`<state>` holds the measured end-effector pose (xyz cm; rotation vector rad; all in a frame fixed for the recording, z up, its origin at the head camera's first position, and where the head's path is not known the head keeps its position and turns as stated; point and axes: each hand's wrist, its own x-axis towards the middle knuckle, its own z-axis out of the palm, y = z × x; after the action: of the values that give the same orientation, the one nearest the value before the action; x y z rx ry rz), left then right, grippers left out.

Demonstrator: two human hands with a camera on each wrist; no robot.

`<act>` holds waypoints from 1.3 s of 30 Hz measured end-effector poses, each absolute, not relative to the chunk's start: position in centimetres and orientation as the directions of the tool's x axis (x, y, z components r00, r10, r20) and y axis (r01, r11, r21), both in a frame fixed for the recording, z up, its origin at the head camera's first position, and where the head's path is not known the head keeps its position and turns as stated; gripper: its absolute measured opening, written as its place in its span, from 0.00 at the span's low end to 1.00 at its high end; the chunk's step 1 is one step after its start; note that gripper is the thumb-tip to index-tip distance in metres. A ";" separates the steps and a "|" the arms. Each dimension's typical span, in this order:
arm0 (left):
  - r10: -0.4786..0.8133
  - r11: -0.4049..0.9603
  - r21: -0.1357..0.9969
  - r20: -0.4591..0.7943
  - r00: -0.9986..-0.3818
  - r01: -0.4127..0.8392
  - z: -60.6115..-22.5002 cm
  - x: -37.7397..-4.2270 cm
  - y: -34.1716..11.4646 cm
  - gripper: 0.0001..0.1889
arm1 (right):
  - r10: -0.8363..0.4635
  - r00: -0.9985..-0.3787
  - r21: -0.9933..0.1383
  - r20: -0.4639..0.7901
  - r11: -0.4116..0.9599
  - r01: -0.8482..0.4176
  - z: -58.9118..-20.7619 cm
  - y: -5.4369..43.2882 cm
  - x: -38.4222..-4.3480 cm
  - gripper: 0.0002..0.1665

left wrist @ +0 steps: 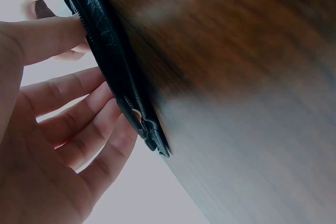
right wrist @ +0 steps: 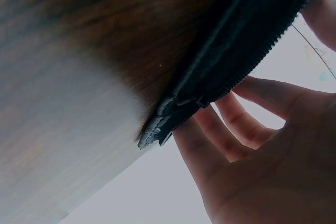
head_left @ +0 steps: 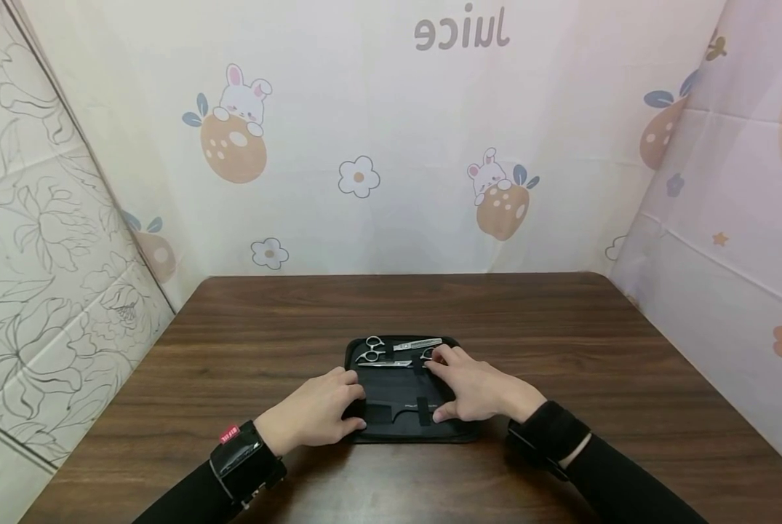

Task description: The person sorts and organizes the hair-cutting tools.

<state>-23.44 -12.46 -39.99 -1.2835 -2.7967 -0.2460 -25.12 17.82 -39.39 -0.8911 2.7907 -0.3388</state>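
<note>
The case lies open on the near middle of the worktop, with its inside facing up; where its other half lies, I cannot tell. As far as the pictures show, the opening is done and the tools sit in place: the far scissors with rings to the left, the near scissors with rings to the right, and, along the near side, a dark comb, its handle crossed by a strap. No tool appears lifted out, and the zip along the rim is not closed, so both taking tools out and shutting the case look undone. The left grip is loose, fingers spread along the left edge, pinching nothing. The right grip is likewise relaxed, fingers reaching over the right edge by the near scissors' rings and thumb near the comb's handle, holding no tool as far as I can see. Wide worktop runs left and right of the case and on its far side, up to the cloth behind. The near side has less visible room, the worktop running out of the head view there.
</note>
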 end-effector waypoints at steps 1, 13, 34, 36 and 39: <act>0.748 0.642 0.121 0.117 -0.653 0.757 -40.0 -23.4 -12.5 0.15 | -0.589 -0.800 -0.273 -0.113 0.793 -0.545 -39.4 17.8 -25.1 0.48; 0.746 0.646 0.111 0.118 -0.655 0.755 -40.0 -23.4 -12.2 0.14 | -0.587 -0.800 -0.270 -0.119 0.795 -0.543 -39.3 17.7 -25.1 0.48; 0.745 0.648 0.109 0.111 -0.657 0.754 -40.0 -23.6 -11.4 0.14 | -0.589 -0.799 -0.265 -0.122 0.795 -0.546 -39.2 17.8 -25.2 0.48; 0.744 0.650 0.108 0.106 -0.659 0.752 -40.0 -23.6 -11.4 0.14 | -0.590 -0.799 -0.264 -0.121 0.795 -0.546 -39.3 17.8 -25.2 0.48; 0.744 0.651 0.108 0.103 -0.660 0.751 -40.1 -23.6 -11.4 0.14 | -0.588 -0.800 -0.262 -0.120 0.796 -0.546 -39.4 17.7 -25.1 0.48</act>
<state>-23.62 -11.35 -40.08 -1.2732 -2.8094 -0.2186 -25.15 17.68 -39.35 -0.8904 2.7889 -0.3187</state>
